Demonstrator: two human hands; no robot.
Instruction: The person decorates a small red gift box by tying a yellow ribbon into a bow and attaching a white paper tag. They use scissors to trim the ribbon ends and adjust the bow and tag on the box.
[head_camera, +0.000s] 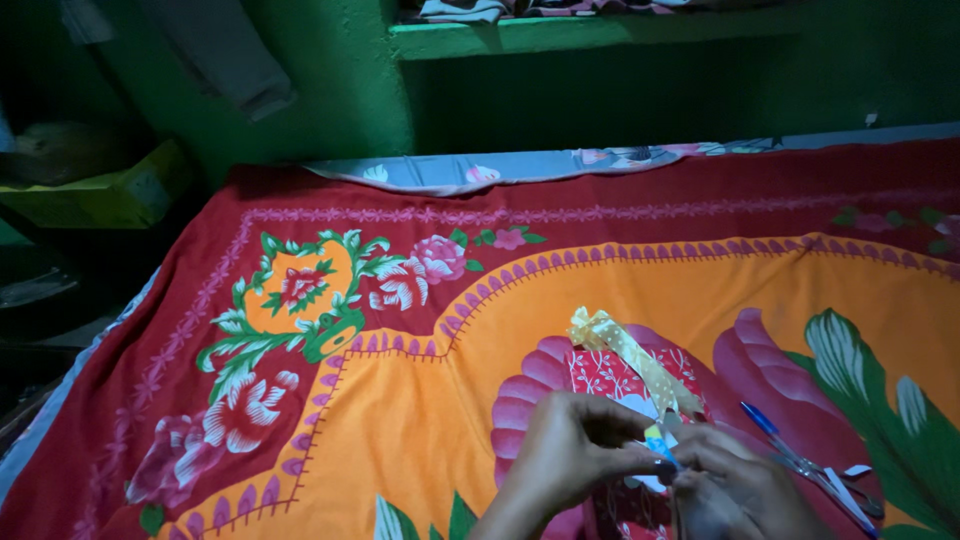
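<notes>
Fingers (610, 440) of the left hand (575, 460) curl inward and pinch a small blue-and-yellow scrap of paper or tape (657, 440), and the right hand (735, 485) closes on the same scrap from the other side, thumbs nearly touching; both grips are tight, though how much of the scrap sits inside them cannot be told in the dim light. The scrap hangs just above a red patterned wrapped packet (610, 375), my landmark, which lies on the orange middle of a red and orange floral bedspread (400, 400). Left of the packet the cloth is open and flat out to the dark bed edge. On the packet's upper right corner rests a yellow dotted ribbon bow (615, 340), its tail running down toward the hands. Right of the packet lie a blue pen (762, 420) and a pair of metal scissors (825, 480), near the right hand. As I judge it, the scrap could slip or stick crooked because the light is poor, and a right wrist swinging outward could knock the scissors. Behind the packet, a green wall (650, 90) bounds the bed.
</notes>
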